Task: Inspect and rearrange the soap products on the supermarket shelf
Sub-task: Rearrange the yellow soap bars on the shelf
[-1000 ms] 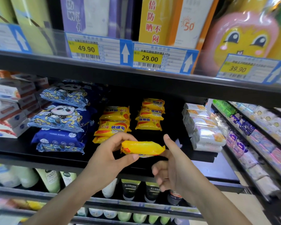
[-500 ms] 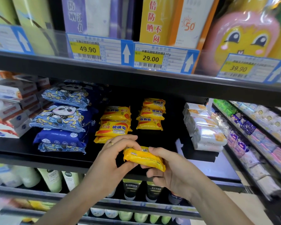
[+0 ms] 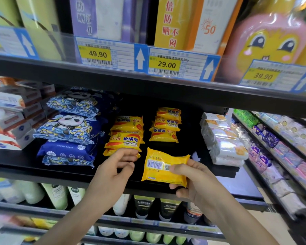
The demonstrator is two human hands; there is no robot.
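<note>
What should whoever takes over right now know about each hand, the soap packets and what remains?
Right hand: grips a flat yellow plastic soap packet, barcode side facing the camera, in front of the black shelf.
Left hand: fingers curled, holding nothing, fingertips at the lowest packet of the left yellow soap stack.
Right yellow soap stack: three packets, farther back on the shelf.
Done: one packet is off the shelf with its back on show.
Left: probably put it back on a stack; some stacked packets lie upside down and may need turning.
</note>
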